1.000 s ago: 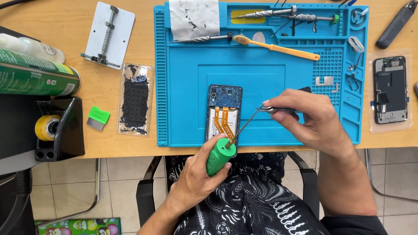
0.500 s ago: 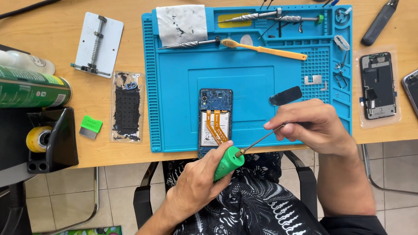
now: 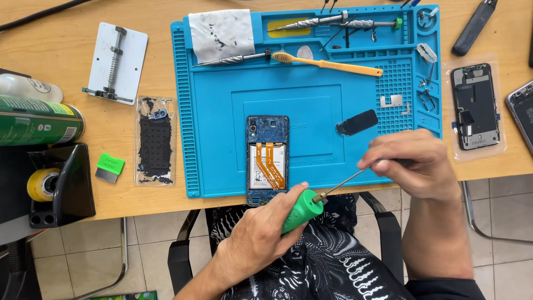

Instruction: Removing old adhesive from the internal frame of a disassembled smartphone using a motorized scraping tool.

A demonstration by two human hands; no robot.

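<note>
Right hand (image 3: 413, 161) over screwdriver (image 3: 311, 205) tip

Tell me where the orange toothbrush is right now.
In the head view, the orange toothbrush lies across the upper part of the blue mat, just right of the grey cloth, above the opened phone.

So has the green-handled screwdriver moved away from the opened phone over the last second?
Yes. The green-handled screwdriver has swung off the opened phone: its tip now points right, pinched in the right hand, beside the phone.
</note>
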